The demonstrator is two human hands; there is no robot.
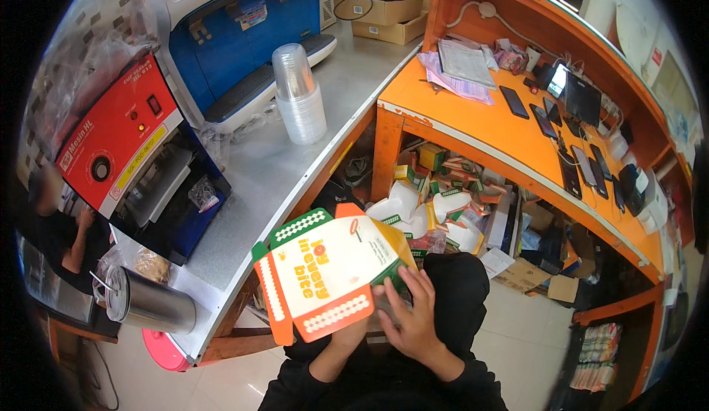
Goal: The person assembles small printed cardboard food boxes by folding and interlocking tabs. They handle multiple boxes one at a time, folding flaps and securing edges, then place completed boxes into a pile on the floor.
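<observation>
Printed carton overlaps left hand; right fingers rest against it.

The carton, its flaps spread wide, blocked the way straight ahead of the hands. To the left, a bare strip of grey worktop ran between the red sealing machine and the worktop's edge, room enough for a hand to pass until the upright cup stack near the blue dispenser. A metal tumbler obstructed the near corner. To the right, the knee and a heap of packaging crowded the low route; above, the orange worktop had clear surface left of the scattered phones.
</observation>
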